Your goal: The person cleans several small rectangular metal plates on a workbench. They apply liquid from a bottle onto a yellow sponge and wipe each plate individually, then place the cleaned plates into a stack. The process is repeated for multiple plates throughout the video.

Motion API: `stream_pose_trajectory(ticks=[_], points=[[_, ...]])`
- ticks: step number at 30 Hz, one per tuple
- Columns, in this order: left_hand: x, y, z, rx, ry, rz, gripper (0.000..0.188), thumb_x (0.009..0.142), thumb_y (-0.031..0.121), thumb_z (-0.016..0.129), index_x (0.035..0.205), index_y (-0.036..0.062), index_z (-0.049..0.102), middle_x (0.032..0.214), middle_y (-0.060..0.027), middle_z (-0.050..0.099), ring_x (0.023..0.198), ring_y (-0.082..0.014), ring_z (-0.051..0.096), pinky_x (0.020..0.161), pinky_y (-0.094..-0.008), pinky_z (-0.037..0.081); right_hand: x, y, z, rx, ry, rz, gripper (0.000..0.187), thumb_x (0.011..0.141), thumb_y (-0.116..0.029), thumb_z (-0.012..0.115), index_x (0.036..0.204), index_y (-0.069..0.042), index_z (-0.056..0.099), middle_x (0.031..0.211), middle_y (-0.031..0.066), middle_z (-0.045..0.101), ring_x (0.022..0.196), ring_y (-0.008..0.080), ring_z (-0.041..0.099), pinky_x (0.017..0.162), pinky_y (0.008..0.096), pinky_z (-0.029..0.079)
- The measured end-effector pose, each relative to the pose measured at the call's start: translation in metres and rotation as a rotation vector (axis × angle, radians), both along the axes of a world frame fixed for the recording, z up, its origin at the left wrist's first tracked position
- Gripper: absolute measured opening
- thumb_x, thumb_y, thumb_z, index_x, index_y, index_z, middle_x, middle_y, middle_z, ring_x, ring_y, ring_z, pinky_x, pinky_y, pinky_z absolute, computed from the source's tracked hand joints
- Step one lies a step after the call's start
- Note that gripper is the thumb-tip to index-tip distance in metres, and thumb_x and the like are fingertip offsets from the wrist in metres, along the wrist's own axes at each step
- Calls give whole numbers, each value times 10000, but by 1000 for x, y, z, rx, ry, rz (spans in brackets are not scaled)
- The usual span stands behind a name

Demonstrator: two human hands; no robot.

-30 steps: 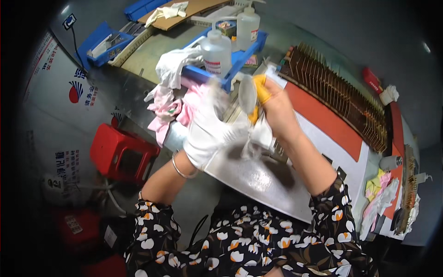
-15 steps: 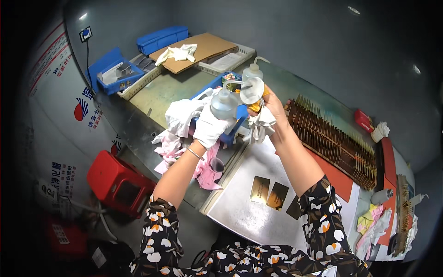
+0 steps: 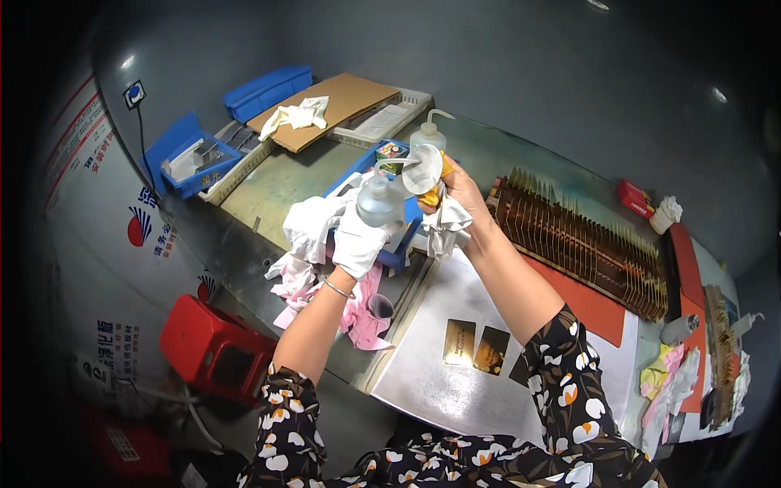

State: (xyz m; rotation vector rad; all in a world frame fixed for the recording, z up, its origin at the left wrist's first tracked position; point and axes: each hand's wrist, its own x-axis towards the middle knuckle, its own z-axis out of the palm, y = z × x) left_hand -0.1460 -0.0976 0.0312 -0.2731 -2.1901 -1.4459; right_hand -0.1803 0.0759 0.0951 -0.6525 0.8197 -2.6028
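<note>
Bottle [image 3: 379, 205] near upright, gripped by my left hand [image 3: 359, 246]; nozzle [image 3: 394, 161] points right, toward pale round dish [image 3: 423, 172] clasped with white cloth [image 3: 447, 228] in my right hand [image 3: 464, 195].

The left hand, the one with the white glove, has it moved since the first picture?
Yes. The left hand has moved forward, away from the body: it was nearer than the blue tray; now it's over it, around a bottle.
</note>
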Motion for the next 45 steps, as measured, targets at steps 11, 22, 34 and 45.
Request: stream_pose_trajectory(ticks=[11,22,34,45], points=[[-2,-2,-3,68,-31,-54,586,618,203,792,1103,48,501,986,-88,623,876,-198,613,771,-318,492,12,-3,11,32,-14,-86,185,925,-171,506,1051,-42,544,808,112,633,533,182,608,393,287,475],[-6,-4,-7,-98,118,-45,528,627,202,768,1060,26,522,935,-119,608,845,-225,597,750,-345,479,47,13,21,-20,-170,-29,251,956,-188,399,1110,-25,511,894,195,629,600,213,641,420,281,518],[163,245,54,-492,265,-944,486,846,220,585,1253,-12,455,1230,-158,493,1048,-261,542,935,-350,402,401,278,-37,405,-570,-837,202,924,-151,490,1063,-10,527,860,30,586,744,107,623,597,242,534],[288,640,-56,-363,575,-1732,437,664,86,586,1100,120,602,1108,-100,562,925,-270,590,802,-345,485,511,485,-131,2174,-211,-1459,257,770,-219,660,918,-50,535,666,194,595,590,378,577,531,437,437]])
